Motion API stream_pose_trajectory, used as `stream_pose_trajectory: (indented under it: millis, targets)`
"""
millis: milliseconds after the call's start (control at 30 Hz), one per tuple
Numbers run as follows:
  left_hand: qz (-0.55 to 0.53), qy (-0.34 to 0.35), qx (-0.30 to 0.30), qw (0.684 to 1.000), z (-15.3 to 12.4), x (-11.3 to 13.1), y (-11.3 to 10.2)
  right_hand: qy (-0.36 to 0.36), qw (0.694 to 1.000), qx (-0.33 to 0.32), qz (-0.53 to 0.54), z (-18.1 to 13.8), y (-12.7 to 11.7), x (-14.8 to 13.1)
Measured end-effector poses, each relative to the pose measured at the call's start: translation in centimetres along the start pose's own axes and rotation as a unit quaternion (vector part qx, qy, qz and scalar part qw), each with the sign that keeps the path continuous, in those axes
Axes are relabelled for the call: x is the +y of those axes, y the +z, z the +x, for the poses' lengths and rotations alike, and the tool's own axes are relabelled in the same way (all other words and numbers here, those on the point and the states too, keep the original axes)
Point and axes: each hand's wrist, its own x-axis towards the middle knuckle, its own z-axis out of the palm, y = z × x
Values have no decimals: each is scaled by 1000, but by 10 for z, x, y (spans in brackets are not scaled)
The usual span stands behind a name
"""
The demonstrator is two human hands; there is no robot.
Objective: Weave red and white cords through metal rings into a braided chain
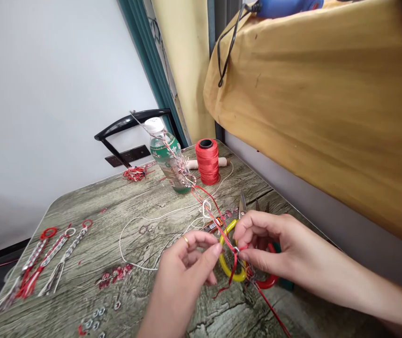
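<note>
Between the thumb and bent forefinger of my right hand [274, 241] I am pinching a thin red cord [226, 239], next to a small silver metal nut [236, 250]. My left hand [190, 263] is curling half closed, thumb and forefinger just beside the cord; if they are gripping it, I cannot tell. The cord is running towards me from the clear plastic bottle with green label and white cap [165, 155]. Right of this bottle, a cylindrical spool of red thread [208, 164] is standing.
</note>
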Motion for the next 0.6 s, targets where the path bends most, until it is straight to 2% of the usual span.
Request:
stream_pose_trajectory:
  millis: [300,600]
  targets:
    - [-66,9,-32,997,7,6,7,33,997,7,62,0,7,2]
    - [-94,-20,-37,995,6,5,9,15,999,31,-20,0,7,0]
